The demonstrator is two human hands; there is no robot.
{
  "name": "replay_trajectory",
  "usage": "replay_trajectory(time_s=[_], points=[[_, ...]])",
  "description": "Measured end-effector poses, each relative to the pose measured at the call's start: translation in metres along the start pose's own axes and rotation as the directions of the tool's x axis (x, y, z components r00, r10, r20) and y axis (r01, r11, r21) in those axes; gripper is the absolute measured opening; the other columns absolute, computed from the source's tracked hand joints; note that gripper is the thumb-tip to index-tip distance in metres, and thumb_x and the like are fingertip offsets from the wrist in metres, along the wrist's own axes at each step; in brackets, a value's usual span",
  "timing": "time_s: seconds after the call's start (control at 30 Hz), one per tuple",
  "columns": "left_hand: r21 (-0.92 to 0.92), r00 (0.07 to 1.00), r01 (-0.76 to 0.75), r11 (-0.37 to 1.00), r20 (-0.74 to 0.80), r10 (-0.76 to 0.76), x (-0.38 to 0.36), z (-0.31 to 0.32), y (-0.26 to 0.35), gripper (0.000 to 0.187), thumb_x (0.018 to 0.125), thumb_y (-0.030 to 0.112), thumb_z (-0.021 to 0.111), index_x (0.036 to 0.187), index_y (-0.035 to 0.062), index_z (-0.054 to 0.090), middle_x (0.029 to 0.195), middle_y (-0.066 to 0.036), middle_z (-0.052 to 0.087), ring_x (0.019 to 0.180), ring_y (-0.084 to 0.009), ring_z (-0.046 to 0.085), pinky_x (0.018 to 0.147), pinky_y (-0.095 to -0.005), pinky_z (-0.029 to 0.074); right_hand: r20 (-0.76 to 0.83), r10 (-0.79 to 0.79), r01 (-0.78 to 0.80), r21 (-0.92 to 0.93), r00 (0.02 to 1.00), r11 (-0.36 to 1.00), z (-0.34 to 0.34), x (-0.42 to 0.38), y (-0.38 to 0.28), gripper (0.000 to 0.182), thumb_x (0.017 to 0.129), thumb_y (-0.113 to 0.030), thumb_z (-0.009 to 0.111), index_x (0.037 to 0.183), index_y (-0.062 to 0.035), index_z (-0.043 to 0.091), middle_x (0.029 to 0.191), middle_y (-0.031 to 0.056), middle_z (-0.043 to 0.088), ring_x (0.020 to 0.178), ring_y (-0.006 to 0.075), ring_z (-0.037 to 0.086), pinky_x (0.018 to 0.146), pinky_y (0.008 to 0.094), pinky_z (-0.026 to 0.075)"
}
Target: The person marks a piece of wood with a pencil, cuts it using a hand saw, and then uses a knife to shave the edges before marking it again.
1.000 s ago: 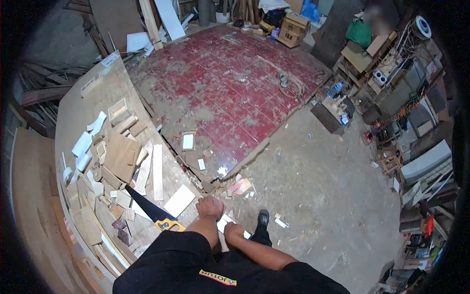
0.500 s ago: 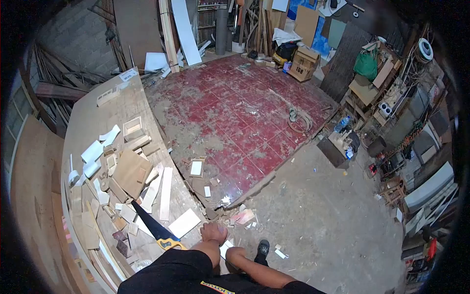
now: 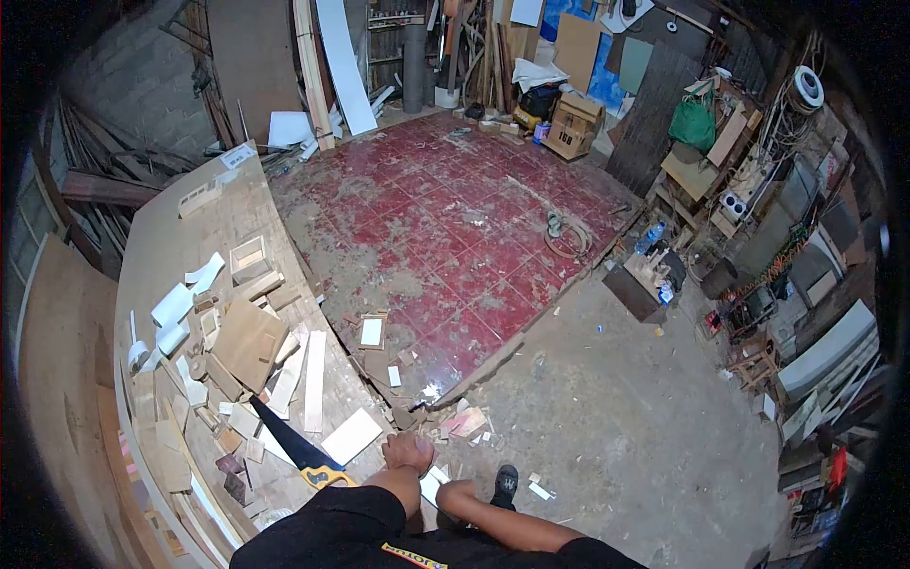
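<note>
Low in front of my body, a small white board (image 3: 432, 485) shows between my two hands. My left hand (image 3: 409, 452) is closed at its upper left end, fingers curled and partly hidden. On its right side my right hand (image 3: 457, 496) is closed against it, most of its fingers out of sight. A handsaw (image 3: 301, 449) with a yellow handle lies on the workbench (image 3: 353, 388) left of my hands. Near the bench's edge is a flat white panel (image 3: 352, 435).
Wood offcuts (image 3: 250, 342) and curled white sheets (image 3: 172, 303) clutter the bench. Red tiles (image 3: 445, 228) form a raised floor ahead, its edge bordering the concrete (image 3: 607, 408). A cardboard box (image 3: 573, 126) stands at the back. Materials line the right side. My shoe (image 3: 506, 482) is beside my right hand.
The view has shifted slightly, so the room's contents sit a little further left in it. Both hands keep nearly the same closed pose at the white board.
</note>
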State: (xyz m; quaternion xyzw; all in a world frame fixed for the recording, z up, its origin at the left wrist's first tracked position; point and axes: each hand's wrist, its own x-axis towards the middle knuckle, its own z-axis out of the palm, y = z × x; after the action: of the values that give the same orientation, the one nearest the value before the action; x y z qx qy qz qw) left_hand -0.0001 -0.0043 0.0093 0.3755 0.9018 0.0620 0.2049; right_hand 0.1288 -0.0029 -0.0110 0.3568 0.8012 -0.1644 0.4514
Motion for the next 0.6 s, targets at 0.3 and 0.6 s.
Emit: replay_trajectory(time_s=[0.3,0.6], points=[[0.025,1.000,0.019,1.000,0.021,-0.019,0.003,0.008,-0.002,0.059,0.083,0.057,0.056,0.113,0.0072,0.065,0.118,-0.013,0.065,0.113,-0.0303,0.053,0.095,-0.0444,0.039,-0.098,0.030,-0.016,0.149,0.995,0.989,0.030,0.034,0.002,0.022,0.079,-0.022,0.078,0.100,-0.0158,0.077,0.108,0.0004,0.074,0.095,0.0186,0.072,0.069,0.0372,0.057],[0.059,1.000,0.022,0.998,-0.022,-0.021,0.001,0.013,-0.002,0.061,0.083,0.060,0.054,0.113,0.0089,0.067,0.116,-0.011,0.065,0.115,-0.0280,0.052,0.096,-0.0433,0.039,-0.073,0.132,-0.131,0.018,0.989,0.991,0.024,0.008,-0.004,0.024,0.079,-0.025,0.079,0.102,-0.0191,0.077,0.110,-0.0016,0.073,0.091,0.0176,0.072,0.066,0.0367,0.056]])
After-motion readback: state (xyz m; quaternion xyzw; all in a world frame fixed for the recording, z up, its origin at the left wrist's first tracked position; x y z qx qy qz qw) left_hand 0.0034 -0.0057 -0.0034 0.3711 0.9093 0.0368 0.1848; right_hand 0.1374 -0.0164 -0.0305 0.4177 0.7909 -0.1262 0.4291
